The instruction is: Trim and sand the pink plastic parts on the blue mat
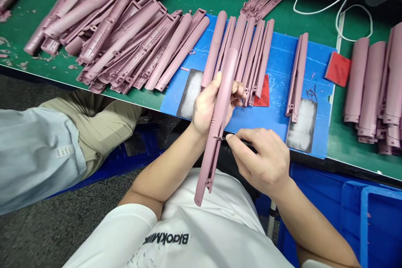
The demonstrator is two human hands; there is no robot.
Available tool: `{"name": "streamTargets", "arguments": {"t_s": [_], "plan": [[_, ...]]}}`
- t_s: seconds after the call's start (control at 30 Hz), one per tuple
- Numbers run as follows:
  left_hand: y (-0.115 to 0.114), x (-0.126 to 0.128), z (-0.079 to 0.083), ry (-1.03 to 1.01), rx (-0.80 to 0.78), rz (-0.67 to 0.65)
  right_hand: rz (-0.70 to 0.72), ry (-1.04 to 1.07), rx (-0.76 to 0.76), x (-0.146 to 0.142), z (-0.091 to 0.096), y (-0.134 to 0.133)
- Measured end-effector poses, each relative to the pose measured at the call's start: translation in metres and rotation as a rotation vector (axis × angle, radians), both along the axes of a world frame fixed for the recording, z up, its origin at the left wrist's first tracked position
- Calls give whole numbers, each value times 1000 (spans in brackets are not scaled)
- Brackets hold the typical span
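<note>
Left hand (209, 106) clamped on long pink plastic housing (211, 155), which is held tilted over the chest. Right hand (262, 159) apart from left, pinching small blade (221, 138), tip at housing edge. Blue plastic crate (364, 226) low right, contents hidden. Beyond: blue mat (279, 63) on green bench (342, 146), carrying row of pink housings (248, 54) and red sanding pad (263, 92). Pile of pink housings (109, 37) left, stack of pink housings (372, 88) right.
</note>
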State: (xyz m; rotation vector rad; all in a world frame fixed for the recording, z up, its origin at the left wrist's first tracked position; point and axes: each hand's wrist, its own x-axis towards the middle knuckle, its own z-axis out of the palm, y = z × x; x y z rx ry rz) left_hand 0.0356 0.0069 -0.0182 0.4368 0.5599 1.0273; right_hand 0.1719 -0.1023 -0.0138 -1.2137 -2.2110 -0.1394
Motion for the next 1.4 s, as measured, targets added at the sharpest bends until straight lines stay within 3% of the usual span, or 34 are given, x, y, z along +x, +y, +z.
{"name": "streamTargets", "arguments": {"t_s": [0.63,0.83,0.97,1.07,1.13,1.27,1.4], "plan": [[8,0,-2,158,30,38,109,35,-79,-7,-2,-26],[15,-1,1,186,27,85,161,57,-106,-16,2,-47],[21,-4,2,178,37,119,292,32,-173,-18,2,-64],[25,-6,1,193,46,141,390,105,-304,-7,2,-64],[25,-5,0,176,54,133,276,275,-408,0,2,-55],[16,8,1,118,92,172,-100,541,-666,-5,4,-28],[8,20,-2,211,149,221,-161,630,-892,-12,2,-1]]}}
